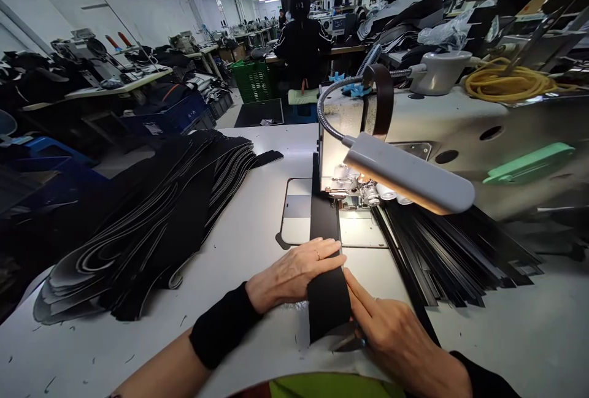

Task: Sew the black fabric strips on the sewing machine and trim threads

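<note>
A black fabric strip (327, 300) lies lengthwise on the white table, its far part running beneath the presser foot (338, 194) of the sewing machine (442, 119). My left hand (306, 268) rests flat on the strip, fingers stretched out across it and pointing right. At the strip's right edge is my right hand (391, 324), its index finger extended along that edge. Tucked under this hand is a pair of scissors (350, 343); the metal blades poke out to the left, while the handles are hidden by the palm.
A thick stack of black cut pieces (184, 183) covers the table's left side. Thin dark strips (453, 251) fan out on the right. A lamp (409, 171) on a bendy neck hangs over the needle area. Beyond, a person (301, 36) sits near a green crate (253, 81).
</note>
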Tool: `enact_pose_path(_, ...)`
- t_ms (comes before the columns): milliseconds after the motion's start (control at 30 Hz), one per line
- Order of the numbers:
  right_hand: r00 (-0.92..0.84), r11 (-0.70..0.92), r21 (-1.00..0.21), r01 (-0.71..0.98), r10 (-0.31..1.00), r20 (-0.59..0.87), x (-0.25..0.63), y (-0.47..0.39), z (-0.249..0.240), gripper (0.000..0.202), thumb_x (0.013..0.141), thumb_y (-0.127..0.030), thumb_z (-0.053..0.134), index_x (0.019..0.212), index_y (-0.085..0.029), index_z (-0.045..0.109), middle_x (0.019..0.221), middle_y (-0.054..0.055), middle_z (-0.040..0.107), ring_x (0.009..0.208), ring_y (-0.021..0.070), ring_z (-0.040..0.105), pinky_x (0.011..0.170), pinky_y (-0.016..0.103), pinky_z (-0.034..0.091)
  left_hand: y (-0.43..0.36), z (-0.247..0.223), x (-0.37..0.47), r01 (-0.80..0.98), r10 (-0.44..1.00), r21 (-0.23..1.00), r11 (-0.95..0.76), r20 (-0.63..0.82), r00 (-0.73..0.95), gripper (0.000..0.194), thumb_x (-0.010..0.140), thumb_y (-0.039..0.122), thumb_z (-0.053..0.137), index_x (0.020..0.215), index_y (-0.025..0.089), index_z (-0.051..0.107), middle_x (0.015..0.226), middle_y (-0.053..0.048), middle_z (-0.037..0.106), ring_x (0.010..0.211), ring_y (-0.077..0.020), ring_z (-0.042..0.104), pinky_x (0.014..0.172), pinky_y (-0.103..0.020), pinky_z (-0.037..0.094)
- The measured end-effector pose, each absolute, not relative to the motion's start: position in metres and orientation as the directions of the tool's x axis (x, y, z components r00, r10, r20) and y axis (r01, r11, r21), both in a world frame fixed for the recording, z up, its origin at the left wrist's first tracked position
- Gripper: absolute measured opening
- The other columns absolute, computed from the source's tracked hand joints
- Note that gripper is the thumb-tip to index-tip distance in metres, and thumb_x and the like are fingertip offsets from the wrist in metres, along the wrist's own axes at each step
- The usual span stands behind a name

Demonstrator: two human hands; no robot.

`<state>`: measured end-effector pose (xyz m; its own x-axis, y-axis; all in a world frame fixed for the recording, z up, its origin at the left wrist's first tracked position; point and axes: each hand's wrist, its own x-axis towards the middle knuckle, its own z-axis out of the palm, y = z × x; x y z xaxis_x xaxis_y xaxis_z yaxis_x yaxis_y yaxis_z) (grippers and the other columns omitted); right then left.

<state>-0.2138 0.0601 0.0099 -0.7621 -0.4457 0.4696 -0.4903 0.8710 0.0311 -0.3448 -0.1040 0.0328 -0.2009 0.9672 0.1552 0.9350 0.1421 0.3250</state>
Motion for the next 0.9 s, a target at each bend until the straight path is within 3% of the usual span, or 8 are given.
enact_pose_path(100, -0.762, 0.868, 0.031, -0.495, -0.451, 0.466, -0.213, 0.06, 0.008, 0.044, 0.072, 0.005, 0.026, 0.1, 0.0, 0.061, 0.114, 0.025, 0.057, 0.039, 0.0097, 0.044, 0.036, 0.026, 0.035, -0.104, 0.033, -0.345, 0.934, 0.968, 0.328, 0.142, 0.151, -0.201, 0.03, 0.093, 0.026, 0.032, 0.116, 0.014, 0.047, 0.122, -0.013, 0.052, 0.113, -0.0212, 0.049, 0.1, -0.037, 0.037)
enact_pose_path(367, -0.771, 0.874, -0.015, -0.486, -0.42, 0.479, -0.214, 0.061, 0.003, 0.032, 0.087, -0.007, 0.034, 0.107, 0.001, 0.058, 0.115, 0.025, 0.056, 0.048, 0.0115, 0.054, 0.039, 0.025, 0.04, -0.103, 0.032, -0.347, 0.93, 0.962, 0.323, 0.173, 0.147, -0.23, 0.034, 0.091, 0.029, 0.035, 0.118, 0.013, 0.046, 0.127, -0.014, 0.049, 0.119, -0.0223, 0.045, 0.102, -0.037, 0.035)
enact_pose_path(600, -0.813, 0.892, -0.045, -0.45, -0.389, 0.433, -0.222, 0.064, 0.003, 0.034, 0.091, -0.013, 0.033, 0.111, 0.0, 0.056, 0.12, 0.023, 0.054, 0.053, 0.0128, 0.06, 0.039, 0.024, 0.042, -0.109, 0.026, -0.348, 0.929, 0.963, 0.296, 0.221, 0.081, -0.255, 0.056, 0.079, 0.023, 0.048, 0.131, 0.008, 0.033, 0.139, -0.017, 0.036, 0.129, -0.0256, 0.032, 0.109, -0.042, 0.026)
enact_pose_path(767, -0.825, 0.888, -0.063, -0.455, -0.394, 0.406, -0.223, 0.066, 0.002, 0.035, 0.092, -0.015, 0.032, 0.113, 0.001, 0.054, 0.121, 0.024, 0.053, 0.059, 0.0146, 0.063, 0.042, 0.024, 0.045, -0.11, 0.023, -0.347, 0.937, 0.96, 0.327, 0.121, 0.202, -0.195, 0.032, 0.087, 0.021, 0.038, 0.117, 0.012, 0.046, 0.124, -0.014, 0.053, 0.118, -0.0213, 0.047, 0.102, -0.038, 0.037)
enact_pose_path(900, -0.811, 0.889, -0.05, -0.455, -0.391, 0.435, -0.222, 0.065, 0.004, 0.033, 0.092, -0.015, 0.033, 0.111, -0.001, 0.056, 0.119, 0.023, 0.055, 0.054, 0.0131, 0.061, 0.04, 0.024, 0.044, -0.108, 0.024, -0.347, 0.948, 0.961, 0.309, 0.08, 0.228, -0.155, 0.03, 0.087, 0.014, 0.036, 0.114, 0.012, 0.046, 0.12, -0.013, 0.056, 0.113, -0.0212, 0.051, 0.1, -0.039, 0.04)
